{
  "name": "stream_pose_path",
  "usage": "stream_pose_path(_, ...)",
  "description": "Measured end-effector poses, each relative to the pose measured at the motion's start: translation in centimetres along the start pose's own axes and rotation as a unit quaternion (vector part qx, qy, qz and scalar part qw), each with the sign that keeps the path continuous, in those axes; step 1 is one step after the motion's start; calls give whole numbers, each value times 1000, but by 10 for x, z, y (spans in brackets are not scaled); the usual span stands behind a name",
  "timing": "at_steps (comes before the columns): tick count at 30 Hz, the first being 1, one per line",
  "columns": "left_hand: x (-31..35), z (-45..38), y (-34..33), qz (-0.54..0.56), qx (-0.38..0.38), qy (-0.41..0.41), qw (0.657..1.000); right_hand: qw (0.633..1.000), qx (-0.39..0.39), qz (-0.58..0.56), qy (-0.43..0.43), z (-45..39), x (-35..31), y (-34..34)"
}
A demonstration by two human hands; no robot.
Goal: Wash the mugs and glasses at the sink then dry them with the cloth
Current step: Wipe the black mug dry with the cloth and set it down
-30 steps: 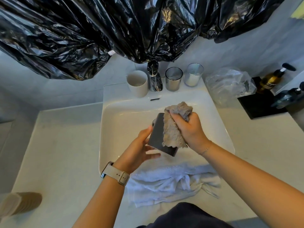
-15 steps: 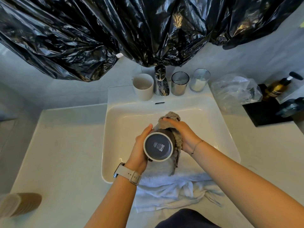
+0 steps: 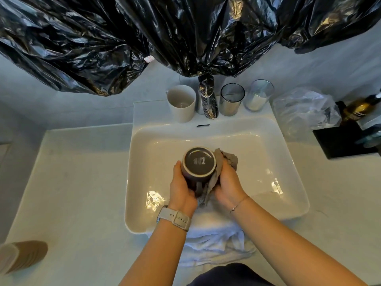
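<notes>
Over the white sink (image 3: 288, 182) I hold a dark grey mug (image 3: 199, 163) upside down, its base facing up and its handle toward me. My left hand (image 3: 182, 187) grips the mug's left side. My right hand (image 3: 227, 185) presses a grey cloth (image 3: 223, 164) against the mug's right side, fingers curled round the cloth. On the ledge behind the sink stand a white mug (image 3: 181, 103), a dark-rimmed glass (image 3: 231, 102) and a clear glass (image 3: 258, 94), either side of the tap (image 3: 207, 98).
A white towel (image 3: 216, 244) lies crumpled over the sink's near edge. Black plastic sheeting (image 3: 144, 38) hangs above the tap. A clear plastic bag (image 3: 303, 110), a black tray (image 3: 342, 141) and an amber pump bottle (image 3: 358, 109) sit at right. A beige object (image 3: 20, 254) lies at lower left.
The mug has been turned from lying on its side to base up. The cloth moved from over the mug's side down to its right flank. The hands came lower over the basin.
</notes>
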State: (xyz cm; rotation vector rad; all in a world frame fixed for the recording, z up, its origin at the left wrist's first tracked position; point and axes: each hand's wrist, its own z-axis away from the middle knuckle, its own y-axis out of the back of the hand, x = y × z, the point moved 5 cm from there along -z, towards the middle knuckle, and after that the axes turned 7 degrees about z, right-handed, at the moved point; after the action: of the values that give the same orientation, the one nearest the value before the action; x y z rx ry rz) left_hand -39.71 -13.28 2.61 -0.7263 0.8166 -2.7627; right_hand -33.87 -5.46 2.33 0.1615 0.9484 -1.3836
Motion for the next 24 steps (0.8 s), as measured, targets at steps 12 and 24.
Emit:
stream_pose_path(12, 43, 18, -5, -164, -87, -143, 972, 913, -121, 321, 220, 36, -44, 15)
stream_pose_path(24, 15, 80, -27, -403, -98, -440, 796, 975, -42, 215, -44, 43, -44, -7)
